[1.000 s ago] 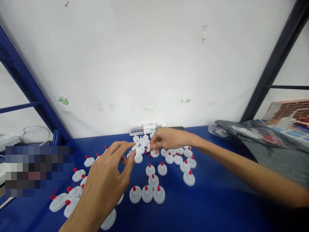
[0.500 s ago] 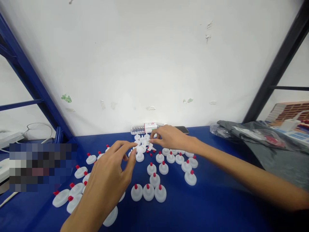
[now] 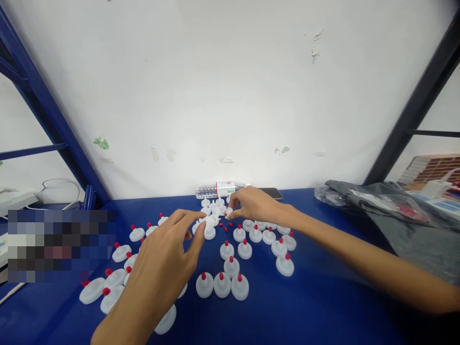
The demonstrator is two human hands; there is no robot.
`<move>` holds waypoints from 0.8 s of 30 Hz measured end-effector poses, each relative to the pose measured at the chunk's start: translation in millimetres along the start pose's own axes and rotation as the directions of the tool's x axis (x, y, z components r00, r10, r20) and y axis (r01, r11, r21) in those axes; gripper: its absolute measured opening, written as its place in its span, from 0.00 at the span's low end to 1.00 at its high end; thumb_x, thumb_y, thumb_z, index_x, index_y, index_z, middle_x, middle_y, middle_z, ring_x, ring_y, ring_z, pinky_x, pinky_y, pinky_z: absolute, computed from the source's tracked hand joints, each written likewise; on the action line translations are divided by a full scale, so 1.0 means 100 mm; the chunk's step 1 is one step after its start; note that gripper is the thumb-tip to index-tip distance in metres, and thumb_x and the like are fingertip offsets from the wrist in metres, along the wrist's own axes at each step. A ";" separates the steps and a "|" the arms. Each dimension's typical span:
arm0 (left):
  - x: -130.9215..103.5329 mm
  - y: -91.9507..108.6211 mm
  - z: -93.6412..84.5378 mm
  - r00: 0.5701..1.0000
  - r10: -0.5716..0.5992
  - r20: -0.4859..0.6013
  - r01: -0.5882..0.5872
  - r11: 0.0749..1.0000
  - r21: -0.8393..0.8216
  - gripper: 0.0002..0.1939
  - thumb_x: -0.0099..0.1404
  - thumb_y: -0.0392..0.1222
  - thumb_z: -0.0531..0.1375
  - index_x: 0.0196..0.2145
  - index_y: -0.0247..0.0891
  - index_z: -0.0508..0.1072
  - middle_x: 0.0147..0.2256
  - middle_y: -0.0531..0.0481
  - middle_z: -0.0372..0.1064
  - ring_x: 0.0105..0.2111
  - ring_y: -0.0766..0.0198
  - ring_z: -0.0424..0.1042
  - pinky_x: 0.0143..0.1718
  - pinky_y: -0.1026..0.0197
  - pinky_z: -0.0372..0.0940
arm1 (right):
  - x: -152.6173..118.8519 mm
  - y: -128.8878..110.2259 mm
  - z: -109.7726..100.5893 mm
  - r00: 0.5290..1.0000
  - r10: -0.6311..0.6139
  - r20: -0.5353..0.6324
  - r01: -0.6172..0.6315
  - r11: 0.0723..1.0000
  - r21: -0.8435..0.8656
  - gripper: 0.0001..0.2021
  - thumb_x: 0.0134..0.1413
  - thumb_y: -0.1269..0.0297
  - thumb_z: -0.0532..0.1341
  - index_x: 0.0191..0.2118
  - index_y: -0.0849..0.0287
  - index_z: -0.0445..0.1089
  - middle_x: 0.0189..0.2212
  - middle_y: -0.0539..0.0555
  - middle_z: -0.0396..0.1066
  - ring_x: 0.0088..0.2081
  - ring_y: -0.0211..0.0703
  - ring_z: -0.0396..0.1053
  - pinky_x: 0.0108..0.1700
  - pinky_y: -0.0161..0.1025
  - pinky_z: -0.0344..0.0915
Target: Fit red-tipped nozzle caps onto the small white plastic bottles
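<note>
My left hand [image 3: 168,249] hovers palm down beside a cluster of white nozzle caps [image 3: 212,219], its thumb and fingers apart, with nothing visible between them. On the cluster's right side, my right hand [image 3: 247,203] pinches a small white piece [image 3: 229,211] between thumb and fingers. Just below it lie several small red tips [image 3: 226,229]. White caps with red tips stand in groups: one in front at the middle [image 3: 222,285], one to the right [image 3: 285,265], one to the left [image 3: 122,253], partly hidden by my left hand and forearm.
A clear plastic bottle [image 3: 206,192] lies along the wall behind the cluster, with a dark phone [image 3: 273,193] to its right. Grey plastic bags [image 3: 373,201] cover the right side of the blue table [image 3: 316,306]. Blue shelf posts [image 3: 53,110] rise at the left.
My right hand has shifted slightly, and the white piece at its fingertips has moved up from beside the red tips. My left hand keeps nearly the same pose.
</note>
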State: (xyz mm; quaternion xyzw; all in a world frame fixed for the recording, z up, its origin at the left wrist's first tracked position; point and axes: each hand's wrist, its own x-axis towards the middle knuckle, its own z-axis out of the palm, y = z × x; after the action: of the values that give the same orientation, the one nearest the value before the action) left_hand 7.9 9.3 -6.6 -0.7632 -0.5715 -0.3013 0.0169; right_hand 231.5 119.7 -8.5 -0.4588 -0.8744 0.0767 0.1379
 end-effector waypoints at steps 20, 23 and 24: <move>0.01 -0.02 0.02 0.999 0.029 0.030 -0.029 1.000 0.007 0.19 0.74 0.52 0.50 0.50 0.46 0.76 0.45 0.50 0.76 0.34 0.59 0.75 0.32 0.56 0.65 | -0.01 0.02 -0.06 0.993 -0.115 0.031 0.118 0.941 -0.317 0.09 0.64 0.63 0.62 0.43 0.59 0.79 0.36 0.60 0.78 0.38 0.48 0.73 0.32 0.39 0.56; 0.01 -0.01 0.02 0.999 0.017 0.039 -0.017 1.000 0.003 0.18 0.74 0.52 0.50 0.50 0.47 0.76 0.45 0.51 0.76 0.33 0.59 0.75 0.32 0.56 0.64 | 0.04 0.25 -0.18 0.999 -0.043 -0.030 0.032 0.952 -0.303 0.12 0.66 0.66 0.58 0.46 0.59 0.79 0.37 0.60 0.79 0.38 0.49 0.74 0.35 0.41 0.59; 0.00 -0.01 0.01 0.999 0.016 0.039 -0.016 1.000 -0.001 0.18 0.74 0.52 0.50 0.50 0.47 0.76 0.45 0.51 0.76 0.34 0.58 0.75 0.32 0.56 0.64 | 0.05 0.32 -0.25 0.997 -0.004 -0.073 -0.018 0.953 -0.302 0.14 0.66 0.67 0.56 0.48 0.61 0.78 0.39 0.62 0.79 0.39 0.51 0.74 0.36 0.42 0.59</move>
State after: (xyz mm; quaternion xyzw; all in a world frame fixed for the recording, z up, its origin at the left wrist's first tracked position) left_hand 7.6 10.4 -8.0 -0.7734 -0.5654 -0.2864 0.0077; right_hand 262.0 142.1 7.3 -0.4802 -0.8686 -0.0743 0.0975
